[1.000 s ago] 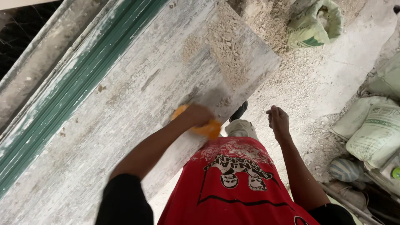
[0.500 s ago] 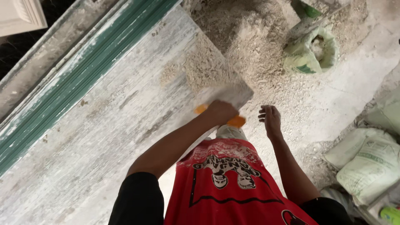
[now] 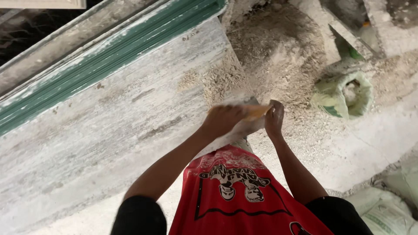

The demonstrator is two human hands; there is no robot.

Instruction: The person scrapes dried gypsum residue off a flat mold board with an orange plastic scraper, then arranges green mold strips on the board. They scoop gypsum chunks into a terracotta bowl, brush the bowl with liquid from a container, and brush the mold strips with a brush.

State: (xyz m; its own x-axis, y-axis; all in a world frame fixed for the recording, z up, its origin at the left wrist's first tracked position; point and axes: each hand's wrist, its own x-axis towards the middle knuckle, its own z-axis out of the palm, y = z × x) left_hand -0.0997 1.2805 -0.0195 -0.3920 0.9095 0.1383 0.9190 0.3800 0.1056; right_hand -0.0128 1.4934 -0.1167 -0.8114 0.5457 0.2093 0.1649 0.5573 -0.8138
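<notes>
My left hand [image 3: 224, 119] is closed around an orange-handled scraper [image 3: 257, 112] at the near corner of a long, dusty grey-white board [image 3: 109, 126]. My right hand [image 3: 275, 118] is raised beside it, fingers touching the scraper's tip at the board's corner. The tool is motion-blurred and its blade is hard to make out. Crumbly beige scrapings [image 3: 217, 78] lie on the board just beyond my hands. A red printed garment [image 3: 235, 196] covers my lap below both arms.
A green strip [image 3: 104, 65] runs along the board's far edge. A heap of pale dust and rubble [image 3: 278, 52] lies past the board's end. An open green-and-white sack [image 3: 344, 93] stands right of it. More sacks [image 3: 387, 209] lie at the lower right.
My left hand has slid the scraper along the board to its corner. My right hand, previously hanging free in the air, has come in to touch the tool. The view has shifted toward the rubble heap.
</notes>
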